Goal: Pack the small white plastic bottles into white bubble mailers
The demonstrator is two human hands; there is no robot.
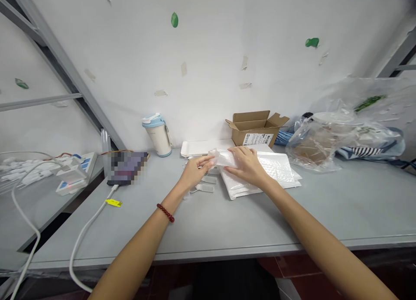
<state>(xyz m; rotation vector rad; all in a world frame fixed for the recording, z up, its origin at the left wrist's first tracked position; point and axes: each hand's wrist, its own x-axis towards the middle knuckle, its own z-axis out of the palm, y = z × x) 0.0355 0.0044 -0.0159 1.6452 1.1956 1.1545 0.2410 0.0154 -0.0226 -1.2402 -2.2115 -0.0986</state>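
My left hand (194, 172) pinches the left end of a translucent plastic bag (222, 157) between thumb and fingers. My right hand (247, 164) grips the same bag further right, its fingers bent over the top and its thumb in front. What is inside the bag, if anything, cannot be made out. Beneath my right hand lies a stack of white bubble mailers (276, 166). Several small clear plastic pieces with white ends (204, 188) lie on the table beside my left hand, partly hidden by it.
An open cardboard box (251, 122) stands behind the mailers, beside a shallow white tray (203, 148). A lidded tumbler (158, 134) stands near the wall. On the left, a phone (127, 167) has a white cable (87, 230). Plastic-bagged items (320, 139) occupy the right back.
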